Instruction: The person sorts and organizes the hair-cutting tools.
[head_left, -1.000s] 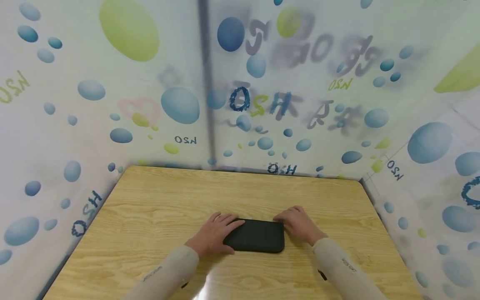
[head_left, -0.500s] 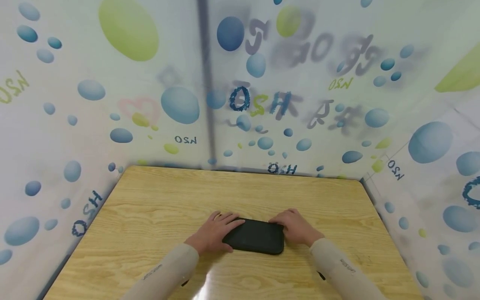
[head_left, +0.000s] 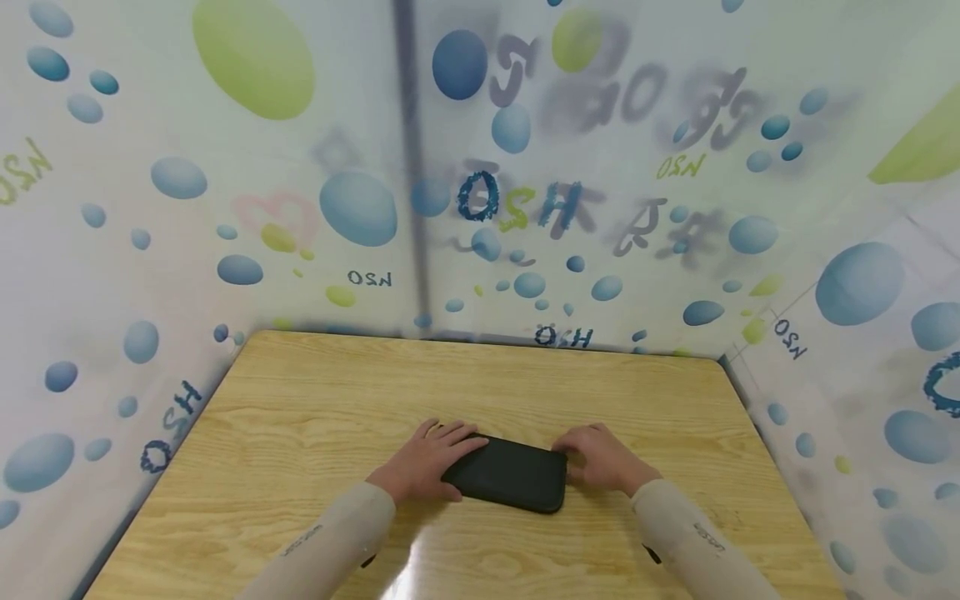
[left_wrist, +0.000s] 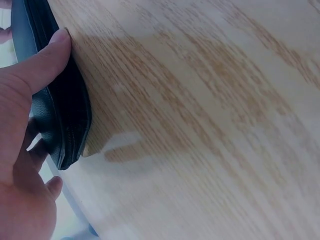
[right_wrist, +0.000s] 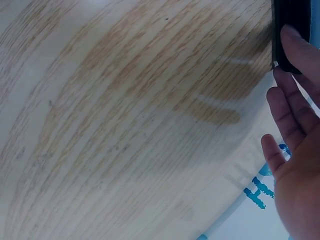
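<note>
A black, leather-look zip wallet (head_left: 510, 473) lies on the wooden table, its zipper (left_wrist: 70, 142) running along the edge in the left wrist view. My left hand (head_left: 427, 461) grips its left end, with the thumb (left_wrist: 52, 57) along the near side and the fingers spread over the top and far edge. At the right end, my right hand (head_left: 602, 457) is at the far corner. The right wrist view shows its thumb (right_wrist: 300, 50) against the wallet and the index fingertip at the corner, beside a tiny shiny bit; the other fingers are loosely bent.
The wooden table (head_left: 360, 383) stretches away on all sides of the wallet. Behind it and along both sides stand pale wall sheets (head_left: 637, 275) printed with blue and green drops and lettering.
The wallet has turned slightly, its right end coming nearer to me. My right hand first shifted left over the corner, then back right to the wallet's end. My left hand has barely moved.
</note>
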